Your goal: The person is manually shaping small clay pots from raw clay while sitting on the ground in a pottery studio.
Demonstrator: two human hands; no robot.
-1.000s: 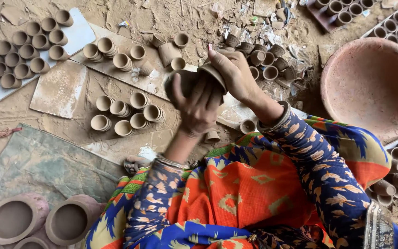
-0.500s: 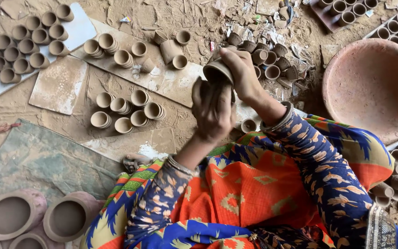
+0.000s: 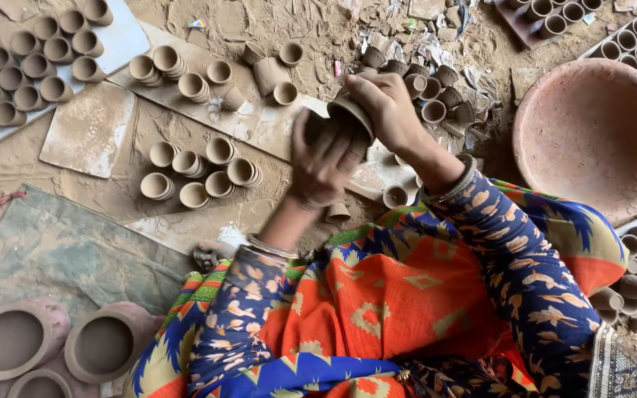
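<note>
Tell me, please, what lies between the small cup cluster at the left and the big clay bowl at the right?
In the head view, both hands, left hand and right hand, with a clay cup.

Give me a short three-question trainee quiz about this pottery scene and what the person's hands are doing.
1. True or false: the right hand grips a small clay cup.
2. Where is the large clay bowl? A) right of the hands B) left of the hands C) on the lap
3. The left hand is blurred; what does it touch?

Key:
1. True
2. A
3. The same cup, from below.
</note>
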